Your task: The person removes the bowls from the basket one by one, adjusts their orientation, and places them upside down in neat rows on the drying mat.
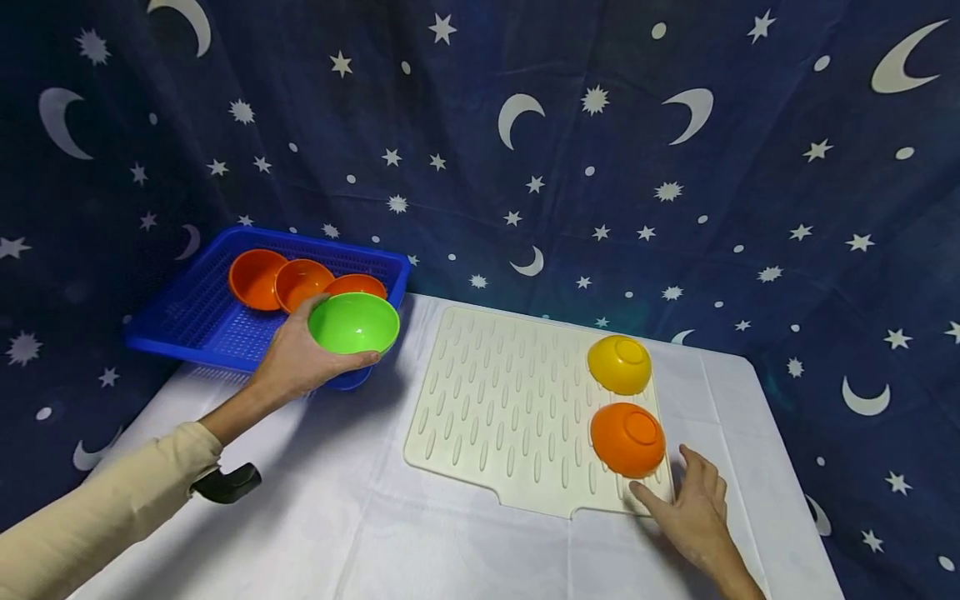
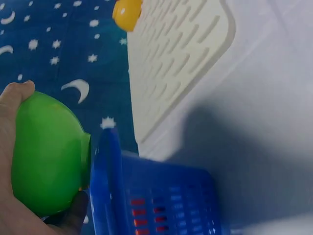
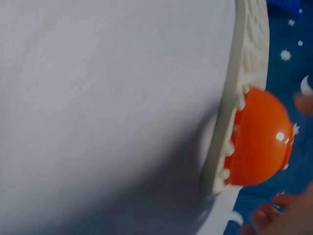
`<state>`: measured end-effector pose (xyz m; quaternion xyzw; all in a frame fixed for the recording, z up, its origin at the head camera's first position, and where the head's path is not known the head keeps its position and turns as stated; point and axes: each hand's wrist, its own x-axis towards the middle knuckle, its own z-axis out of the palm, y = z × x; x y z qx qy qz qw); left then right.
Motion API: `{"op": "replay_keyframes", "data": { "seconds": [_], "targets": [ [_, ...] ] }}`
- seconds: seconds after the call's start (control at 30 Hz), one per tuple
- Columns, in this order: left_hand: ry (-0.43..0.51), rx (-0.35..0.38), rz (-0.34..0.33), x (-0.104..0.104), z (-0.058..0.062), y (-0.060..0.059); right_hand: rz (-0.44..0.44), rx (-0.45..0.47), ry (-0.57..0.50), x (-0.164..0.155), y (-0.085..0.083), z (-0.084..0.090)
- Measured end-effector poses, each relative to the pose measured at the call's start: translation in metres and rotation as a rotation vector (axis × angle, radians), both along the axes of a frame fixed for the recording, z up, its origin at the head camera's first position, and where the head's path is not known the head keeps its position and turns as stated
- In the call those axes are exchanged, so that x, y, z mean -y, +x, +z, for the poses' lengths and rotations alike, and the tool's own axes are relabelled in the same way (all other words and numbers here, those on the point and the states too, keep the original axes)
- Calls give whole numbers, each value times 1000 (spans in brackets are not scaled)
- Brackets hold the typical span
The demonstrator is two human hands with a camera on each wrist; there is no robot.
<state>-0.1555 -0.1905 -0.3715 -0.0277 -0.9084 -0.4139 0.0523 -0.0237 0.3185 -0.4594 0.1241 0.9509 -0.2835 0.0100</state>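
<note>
In the head view my left hand [image 1: 303, 357] grips a green bowl [image 1: 356, 323] by its side, thumb along the near rim, over the right end of the blue basket [image 1: 187, 354]. The left wrist view shows the green bowl [image 2: 46, 156] beside the basket's rim [image 2: 105, 181]. Three orange bowls, among them one at the far left [image 1: 253, 282], lie in the basket. At the right, my right hand [image 1: 693, 512] is held with fingers spread just in front of an upside-down orange bowl [image 1: 628, 440] and appears to hold nothing. Behind that bowl sits an upside-down yellow bowl [image 1: 620, 365].
Both upturned bowls rest on the right side of a cream drying mat [image 1: 495, 408] with raised ridges. A white cloth [image 1: 420, 542] covers the table. Behind it hangs a dark blue curtain [image 1: 465, 150] with moons and stars.
</note>
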Motion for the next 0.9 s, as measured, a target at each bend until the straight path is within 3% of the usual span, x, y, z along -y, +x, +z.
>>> {"op": "replay_keyframes", "data": {
  "seconds": [0.17, 0.23, 0.37, 0.47, 0.57, 0.9],
  "targets": [
    [-1, -23, -28, -15, -1, 10, -66, -344, -103, 19, 3, 18],
    [5, -23, -49, -21, -2, 13, -60, -424, -156, 29, 4, 26],
    [22, -13, -104, -36, -7, 17, 6, -490, -203, 48, 4, 36],
    [39, 1, -140, -50, -14, 20, 64, -477, -213, 62, 3, 40],
    [52, 13, -164, -64, -24, 23, 102, -407, -259, 78, 0, 42],
    [72, 34, -249, -101, -46, 30, 236, -70, -644, 131, -19, 25]
  ]
}}
